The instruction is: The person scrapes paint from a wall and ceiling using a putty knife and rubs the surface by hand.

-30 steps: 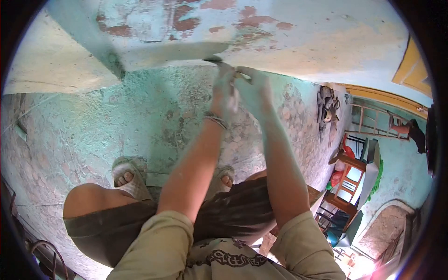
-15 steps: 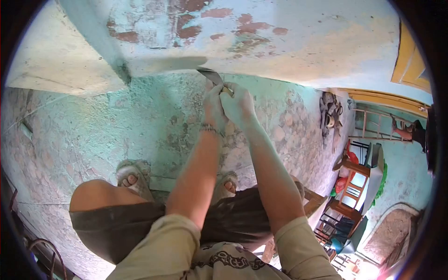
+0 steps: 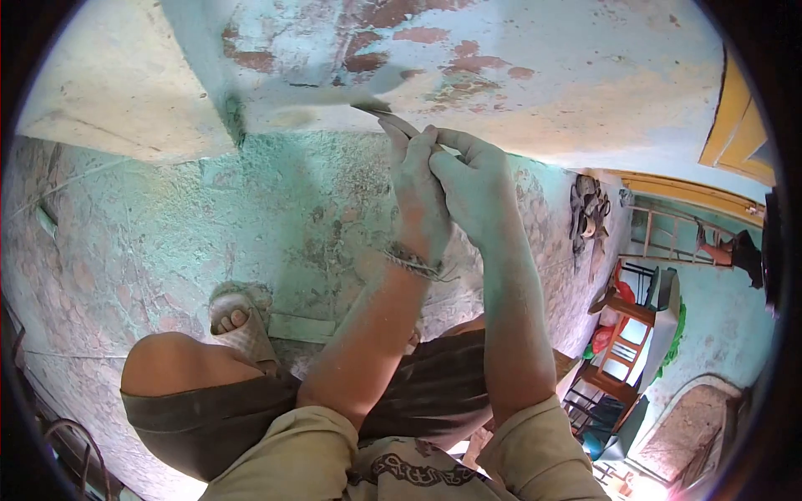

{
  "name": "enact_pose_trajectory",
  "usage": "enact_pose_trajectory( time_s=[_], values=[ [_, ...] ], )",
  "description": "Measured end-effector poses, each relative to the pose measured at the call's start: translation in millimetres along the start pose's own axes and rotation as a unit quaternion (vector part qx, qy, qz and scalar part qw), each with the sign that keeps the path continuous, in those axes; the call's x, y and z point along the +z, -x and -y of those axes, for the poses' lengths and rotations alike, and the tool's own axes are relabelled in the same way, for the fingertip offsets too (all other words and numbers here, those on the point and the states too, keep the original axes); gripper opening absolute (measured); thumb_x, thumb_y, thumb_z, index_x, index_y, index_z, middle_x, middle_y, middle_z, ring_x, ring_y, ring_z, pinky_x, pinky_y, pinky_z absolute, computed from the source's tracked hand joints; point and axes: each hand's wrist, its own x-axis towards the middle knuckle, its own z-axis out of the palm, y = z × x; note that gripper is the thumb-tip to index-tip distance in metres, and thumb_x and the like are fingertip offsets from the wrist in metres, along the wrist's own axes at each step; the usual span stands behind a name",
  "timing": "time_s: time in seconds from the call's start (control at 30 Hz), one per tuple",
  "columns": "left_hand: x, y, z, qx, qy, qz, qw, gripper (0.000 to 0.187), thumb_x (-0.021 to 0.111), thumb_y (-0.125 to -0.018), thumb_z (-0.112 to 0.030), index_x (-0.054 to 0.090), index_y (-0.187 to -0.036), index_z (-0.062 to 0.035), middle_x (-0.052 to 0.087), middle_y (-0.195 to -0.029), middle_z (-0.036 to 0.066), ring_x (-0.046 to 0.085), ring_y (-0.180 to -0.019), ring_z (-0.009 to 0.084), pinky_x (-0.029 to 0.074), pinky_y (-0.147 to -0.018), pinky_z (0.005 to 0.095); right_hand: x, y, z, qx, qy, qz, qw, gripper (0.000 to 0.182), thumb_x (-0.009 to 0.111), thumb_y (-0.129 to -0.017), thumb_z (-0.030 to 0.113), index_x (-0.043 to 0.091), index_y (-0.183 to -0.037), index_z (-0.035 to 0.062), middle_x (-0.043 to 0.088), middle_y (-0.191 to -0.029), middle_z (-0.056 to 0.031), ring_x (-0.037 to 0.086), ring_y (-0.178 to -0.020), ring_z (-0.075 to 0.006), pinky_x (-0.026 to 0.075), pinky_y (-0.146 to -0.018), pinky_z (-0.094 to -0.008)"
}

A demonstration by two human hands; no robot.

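Observation:
Both my hands grip one flat metal scraper (image 3: 386, 118). Its blade tip rests against the foot of a pale wall (image 3: 535, 67) with flaking paint and red-brown patches. My left hand (image 3: 415, 196), dusted white and with a thin bracelet at the wrist, wraps the handle from the left. My right hand (image 3: 476, 185) closes over it from the right, fingers overlapping the left. Most of the handle is hidden inside the two hands. Below, my left foot in a sandal (image 3: 238, 321) stands on the worn green floor (image 3: 167, 225).
A pale slab or step (image 3: 109, 92) meets the wall at the upper left. Wooden chairs or stools (image 3: 622, 334) and a wooden ladder (image 3: 668, 225) stand at the right. A yellow door frame (image 3: 739, 125) runs along the far right. A pile of shoes (image 3: 589, 200) lies near the wall.
My hands have pushed up and slightly right, with the scraper's tip now higher on the wall's foot. The view has tilted a little and my arms look more stretched.

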Motion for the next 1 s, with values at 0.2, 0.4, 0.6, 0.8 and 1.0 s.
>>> enact_pose_trajectory(
  time_s=[0.2,0.4,0.6,0.8,1.0],
  values=[
    [-5.3,-1.1,-26.2,-0.079,0.041,-0.028,0.996,0.016,0.048,-0.090,-0.019,0.046,-0.104,-0.0126,0.047,-0.085,-0.001,0.049,-0.083,0.0083,0.043,-0.073,0.0260,27.3,-10.6,-16.4,-0.038,0.038,0.026,0.998,0.027,0.054,-0.081,0.014,0.067,-0.100,-0.0017,0.065,-0.077,-0.0123,0.059,-0.069,-0.0126,0.049,-0.064,-0.0285],
    [-2.9,-1.8,-18.5,-0.080,0.060,-0.036,0.994,0.011,0.049,-0.090,-0.020,0.052,-0.097,-0.0117,0.049,-0.083,0.000,0.051,-0.080,0.0090,0.044,-0.070,0.0254,15.5,-3.0,6.5,-0.008,0.006,0.025,1.000,0.025,0.054,-0.083,0.011,0.066,-0.100,-0.0036,0.063,-0.074,-0.0039,0.054,-0.063,-0.0098,0.044,-0.053,-0.0256],
    [5.9,4.8,-30.6,-0.038,0.011,-0.019,0.999,0.012,0.047,-0.090,-0.019,0.050,-0.094,-0.0087,0.046,-0.079,0.000,0.051,-0.075,0.0085,0.046,-0.066,0.0237,5.4,10.6,14.7,0.002,-0.008,0.021,1.000,0.027,0.053,-0.083,0.010,0.064,-0.103,-0.0047,0.064,-0.079,-0.0056,0.055,-0.061,-0.0095,0.046,-0.054,-0.0239],
    [-13.7,-6.0,-35.4,-0.093,0.066,0.010,0.993,0.015,0.047,-0.085,-0.015,0.044,-0.099,-0.0127,0.043,-0.077,-0.001,0.049,-0.072,0.0087,0.047,-0.063,0.0249,30.2,-4.1,-11.9,-0.077,0.058,0.023,0.995,0.035,0.052,-0.083,0.007,0.058,-0.115,-0.0049,0.065,-0.086,-0.0095,0.060,-0.066,-0.0105,0.048,-0.053,-0.0214],
    [7.8,3.2,-40.9,-0.035,0.024,-0.017,0.999,0.013,0.048,-0.083,-0.014,0.046,-0.095,-0.0121,0.046,-0.080,0.001,0.051,-0.069,0.0101,0.046,-0.061,0.0261,18.7,9.8,20.8,0.022,-0.038,0.036,0.998,0.031,0.054,-0.083,0.009,0.062,-0.110,-0.0051,0.065,-0.089,-0.0069,0.059,-0.075,-0.0102,0.048,-0.065,-0.0214]
  ],
)
